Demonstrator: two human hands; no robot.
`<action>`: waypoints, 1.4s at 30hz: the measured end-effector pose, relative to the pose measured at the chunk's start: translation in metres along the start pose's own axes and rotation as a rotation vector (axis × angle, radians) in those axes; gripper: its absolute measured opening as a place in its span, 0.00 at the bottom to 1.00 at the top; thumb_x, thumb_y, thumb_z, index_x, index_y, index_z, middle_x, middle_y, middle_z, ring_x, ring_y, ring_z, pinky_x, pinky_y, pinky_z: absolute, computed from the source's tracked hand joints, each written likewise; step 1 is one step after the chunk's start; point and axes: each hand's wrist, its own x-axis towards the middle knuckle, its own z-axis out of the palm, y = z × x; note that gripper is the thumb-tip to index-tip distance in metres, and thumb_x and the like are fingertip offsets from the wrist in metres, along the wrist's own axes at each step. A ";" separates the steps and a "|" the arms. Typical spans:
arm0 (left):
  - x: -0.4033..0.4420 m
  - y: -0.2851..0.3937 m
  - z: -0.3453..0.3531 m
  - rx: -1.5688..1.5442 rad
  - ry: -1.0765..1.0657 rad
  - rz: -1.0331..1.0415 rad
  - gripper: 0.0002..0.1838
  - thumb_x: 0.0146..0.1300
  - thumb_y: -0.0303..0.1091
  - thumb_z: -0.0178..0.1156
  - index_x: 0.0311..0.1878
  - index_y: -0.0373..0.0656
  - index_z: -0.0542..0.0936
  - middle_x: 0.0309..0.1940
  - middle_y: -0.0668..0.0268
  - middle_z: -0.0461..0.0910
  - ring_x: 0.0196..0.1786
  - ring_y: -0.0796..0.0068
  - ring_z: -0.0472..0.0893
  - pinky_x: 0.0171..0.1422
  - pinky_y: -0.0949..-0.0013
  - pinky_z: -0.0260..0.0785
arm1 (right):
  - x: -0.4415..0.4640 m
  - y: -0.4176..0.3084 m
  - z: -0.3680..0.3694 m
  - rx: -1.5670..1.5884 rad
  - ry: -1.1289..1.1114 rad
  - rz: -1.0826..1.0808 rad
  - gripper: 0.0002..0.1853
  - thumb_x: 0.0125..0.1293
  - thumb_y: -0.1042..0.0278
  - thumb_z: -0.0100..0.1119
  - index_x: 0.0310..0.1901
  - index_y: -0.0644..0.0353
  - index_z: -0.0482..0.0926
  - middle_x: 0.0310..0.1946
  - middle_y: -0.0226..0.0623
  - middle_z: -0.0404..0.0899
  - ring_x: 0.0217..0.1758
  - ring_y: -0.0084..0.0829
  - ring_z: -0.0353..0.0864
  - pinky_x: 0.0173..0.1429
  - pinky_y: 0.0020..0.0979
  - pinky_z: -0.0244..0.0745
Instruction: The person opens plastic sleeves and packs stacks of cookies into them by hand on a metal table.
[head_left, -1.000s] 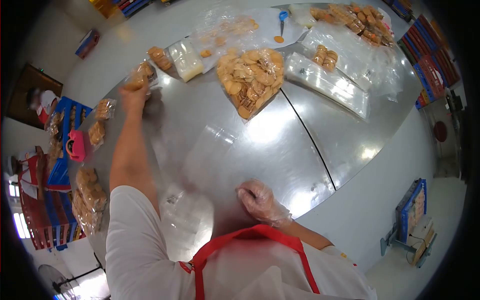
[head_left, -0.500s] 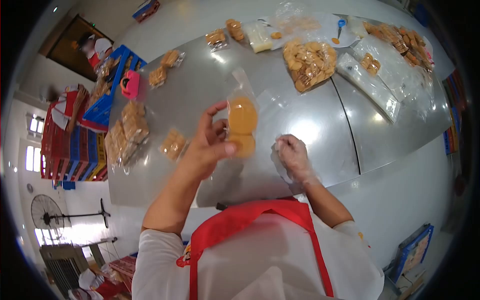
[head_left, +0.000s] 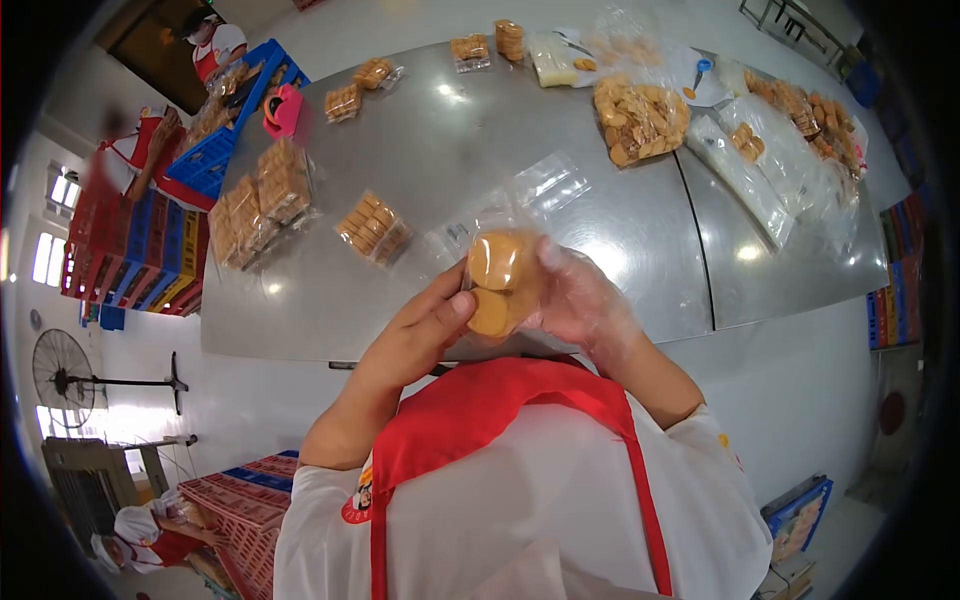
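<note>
A small clear plastic bag of round golden biscuits (head_left: 497,262) is held close in front of my red apron, above the metal table's near edge. My left hand (head_left: 425,335) grips its left side, with the thumb near the lower biscuit. My right hand (head_left: 588,305), in what looks like a thin clear glove, closes on the bag's right side; some of those fingers are hidden behind it. Just beyond lies a flat clear bag (head_left: 550,187) on the tabletop. To the left rests a filled biscuit packet (head_left: 374,229).
More biscuit packets (head_left: 262,200) lie on the table's left. A big bag of loose biscuits (head_left: 640,118), plastic sleeves (head_left: 740,175) and blue-handled scissors (head_left: 703,67) are at back right. A pink tape dispenser (head_left: 284,110) stands near a blue crate (head_left: 215,150). Co-workers stand at left.
My right hand has come up from the table onto the biscuit bag. My left hand has lowered the bag towards my body. The view has shifted slightly.
</note>
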 end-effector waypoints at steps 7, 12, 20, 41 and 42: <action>-0.002 0.006 -0.002 0.108 0.192 0.073 0.29 0.74 0.39 0.56 0.71 0.36 0.61 0.54 0.61 0.76 0.58 0.74 0.74 0.65 0.67 0.66 | -0.016 0.004 0.049 -0.387 0.411 -0.093 0.33 0.70 0.51 0.63 0.67 0.60 0.62 0.55 0.42 0.71 0.64 0.33 0.71 0.68 0.37 0.70; 0.000 0.001 -0.001 0.103 0.222 0.048 0.21 0.71 0.32 0.57 0.63 0.39 0.66 0.48 0.64 0.75 0.52 0.77 0.75 0.57 0.72 0.68 | -0.011 0.009 0.042 -0.427 0.455 -0.141 0.24 0.73 0.58 0.59 0.62 0.63 0.66 0.53 0.41 0.73 0.62 0.29 0.71 0.66 0.35 0.71; -0.001 -0.026 -0.023 0.206 0.350 -0.031 0.08 0.68 0.29 0.58 0.47 0.39 0.75 0.43 0.66 0.77 0.44 0.77 0.76 0.50 0.72 0.69 | -0.005 0.025 0.016 -0.535 0.465 -0.119 0.12 0.76 0.65 0.51 0.45 0.67 0.75 0.44 0.38 0.80 0.49 0.26 0.79 0.59 0.30 0.75; -0.003 -0.037 -0.013 -0.034 0.354 0.016 0.05 0.71 0.31 0.60 0.43 0.40 0.78 0.40 0.70 0.78 0.38 0.81 0.75 0.43 0.73 0.71 | -0.002 0.029 0.025 -0.657 0.505 -0.326 0.04 0.70 0.74 0.58 0.39 0.66 0.78 0.40 0.32 0.77 0.42 0.21 0.72 0.49 0.26 0.71; -0.004 -0.043 -0.017 -0.073 0.362 0.016 0.05 0.71 0.31 0.60 0.43 0.40 0.78 0.39 0.70 0.78 0.38 0.82 0.76 0.43 0.74 0.71 | -0.002 0.030 0.027 -0.589 0.511 -0.313 0.04 0.70 0.74 0.58 0.39 0.65 0.78 0.40 0.31 0.77 0.41 0.21 0.72 0.49 0.25 0.71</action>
